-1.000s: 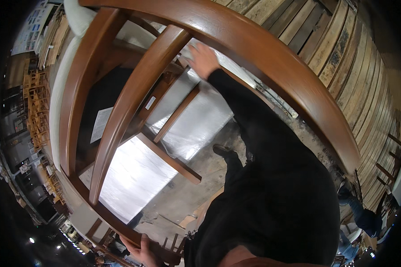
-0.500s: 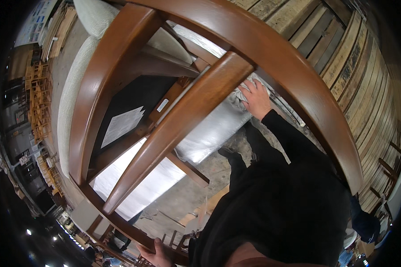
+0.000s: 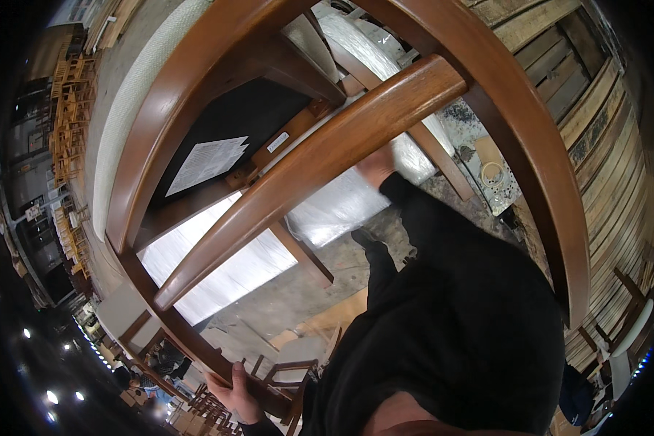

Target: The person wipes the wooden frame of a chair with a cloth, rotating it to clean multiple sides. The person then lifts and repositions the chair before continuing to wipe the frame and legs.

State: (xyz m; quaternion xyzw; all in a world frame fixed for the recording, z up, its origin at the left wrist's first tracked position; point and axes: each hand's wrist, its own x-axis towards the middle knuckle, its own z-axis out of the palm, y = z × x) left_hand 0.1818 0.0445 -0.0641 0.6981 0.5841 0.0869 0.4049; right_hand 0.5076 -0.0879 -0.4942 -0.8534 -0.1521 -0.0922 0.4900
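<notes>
A brown wooden chair (image 3: pixel 385 94) with pale woven upholstery is tipped up in front of me. Its black underside (image 3: pixel 225 152) carries a white paper label (image 3: pixel 207 166). At the lower left my left hand (image 3: pixel 236 398) is closed round a dark wooden bar of the chair frame, thumb on top. My right hand (image 3: pixel 378 167) reaches in behind the chair's long slanting rail, blurred, with its fingers hidden by the wood. Whether it holds anything cannot be seen. Beneath the chair lies a surface wrapped in shiny white film (image 3: pixel 341 207).
Stacked wooden planks (image 3: pixel 610 196) fill the right side. A roll of tape (image 3: pixel 493 174) lies on a speckled surface beyond the right arm. Chair frames (image 3: pixel 73 131) stand at the far left; another pale-seated chair (image 3: pixel 294 360) is below. People are in the lower-left background.
My right hand has moved left, behind the rail; the crumpled light cloth under it earlier is out of sight. The chair has shifted slightly in view. My left hand still grips the frame.
</notes>
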